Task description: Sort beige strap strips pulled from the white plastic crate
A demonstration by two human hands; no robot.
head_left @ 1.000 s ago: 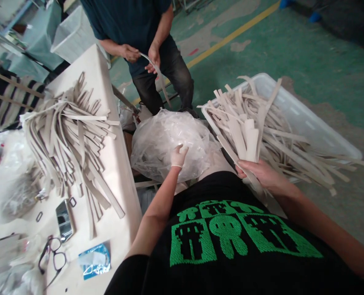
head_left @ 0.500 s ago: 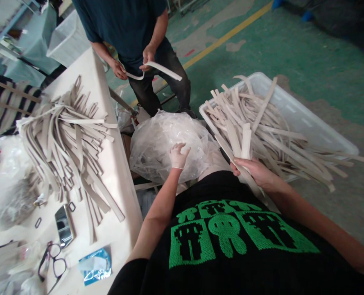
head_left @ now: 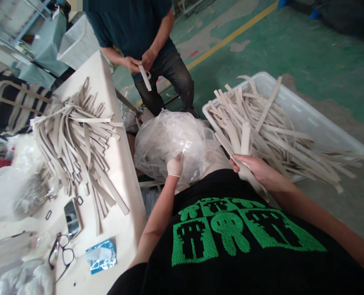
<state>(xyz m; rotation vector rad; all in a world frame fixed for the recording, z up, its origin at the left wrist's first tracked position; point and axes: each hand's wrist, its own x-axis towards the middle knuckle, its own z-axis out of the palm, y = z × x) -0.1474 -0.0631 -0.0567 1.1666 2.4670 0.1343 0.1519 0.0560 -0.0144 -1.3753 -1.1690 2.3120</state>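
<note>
My left hand (head_left: 175, 165), in a pale thin glove, is at the near side of a big clear plastic bag (head_left: 160, 135). Its fingers look drawn together; whether they grip the film or something small is hidden. Bare, my right hand (head_left: 252, 166) is closed around a few flat beige strips (head_left: 245, 138), whose ends stick up past the thumb and hang below the palm. Just beyond it, a white plastic bin (head_left: 326, 119) holds a tangle of similar strips (head_left: 261, 110), many of them hanging over its rim.
On the white table (head_left: 123, 172) at left lie a heap of strips (head_left: 74, 143), a phone (head_left: 72, 219), glasses (head_left: 65, 248) and a blue packet (head_left: 102, 256). Across from me a person (head_left: 132, 37) holds a strip (head_left: 145, 78) in both hands. Another bin (head_left: 79, 43) stands behind the table.
My left hand has gone from spread, curved fingers to drawn-together ones and dropped slightly. My right hand keeps its strips. The other person has brought their hands together, and their strip now hangs down.
</note>
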